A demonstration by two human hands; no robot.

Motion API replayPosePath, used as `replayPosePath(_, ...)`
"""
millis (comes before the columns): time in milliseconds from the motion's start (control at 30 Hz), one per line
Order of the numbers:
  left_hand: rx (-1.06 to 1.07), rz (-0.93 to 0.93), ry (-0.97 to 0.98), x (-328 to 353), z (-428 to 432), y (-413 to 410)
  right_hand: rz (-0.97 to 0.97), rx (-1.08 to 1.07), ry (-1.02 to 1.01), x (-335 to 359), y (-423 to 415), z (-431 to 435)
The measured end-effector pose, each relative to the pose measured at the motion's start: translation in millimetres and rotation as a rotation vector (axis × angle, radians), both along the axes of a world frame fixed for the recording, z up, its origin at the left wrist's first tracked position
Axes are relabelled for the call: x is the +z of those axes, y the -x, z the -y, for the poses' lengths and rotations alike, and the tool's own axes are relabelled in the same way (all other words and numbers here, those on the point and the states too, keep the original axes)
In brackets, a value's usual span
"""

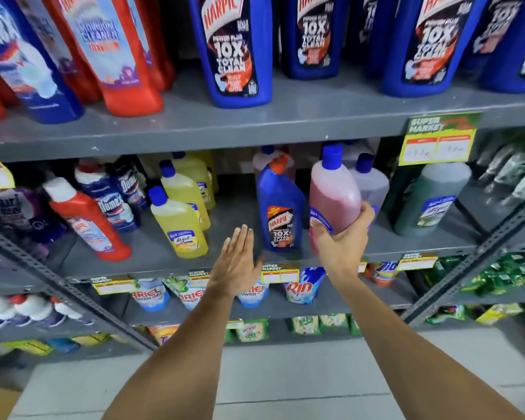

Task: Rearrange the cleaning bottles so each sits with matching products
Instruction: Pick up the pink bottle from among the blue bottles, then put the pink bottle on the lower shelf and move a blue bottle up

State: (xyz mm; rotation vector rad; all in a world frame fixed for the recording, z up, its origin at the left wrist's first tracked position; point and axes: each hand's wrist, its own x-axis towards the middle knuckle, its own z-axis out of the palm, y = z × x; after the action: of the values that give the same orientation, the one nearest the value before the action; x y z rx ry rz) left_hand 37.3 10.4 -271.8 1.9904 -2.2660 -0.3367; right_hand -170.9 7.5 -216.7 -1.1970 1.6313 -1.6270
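Note:
My right hand (341,241) grips the lower part of a pink bottle (334,192) with a blue cap, held at the front of the middle shelf (152,253). Just left of it stands a small blue Harpic bottle (281,207) with an orange cap. My left hand (237,262) is open and flat, fingers together, in front of the shelf edge, left of the Harpic bottle and touching nothing. Three yellow bottles (179,219) stand in a row further left. A red bottle (85,219) and Domex bottles (112,201) stand at the left.
A pale lilac bottle (370,183) and a green bottle (428,201) stand right of the pink one. Large blue Harpic bottles (237,50) and red bottles (119,53) fill the upper shelf. Detergent pouches (194,292) hang below. A yellow price tag (437,140) hangs at the upper shelf edge.

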Motion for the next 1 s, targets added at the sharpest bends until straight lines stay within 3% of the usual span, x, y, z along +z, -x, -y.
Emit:
replayPosePath(367, 0.055, 0.01, -0.181, -67, 41, -20, 0.054, -0.045, -0.027, -60, -10, 44)
replayPosePath(567, 0.082, 0.01, -0.137, -86, 41, -18, -0.096, 0.018, -0.06, -65, -10, 49)
replayPosePath(700, 0.084, -0.008, -0.134, -93, 42, -22, -0.205, -0.014, -0.211, -78, -12, 41)
replayPosePath(1000, 0.072, -0.003, -0.146, -96, 43, -24, -0.218, -0.038, -0.344, -83, -19, 61)
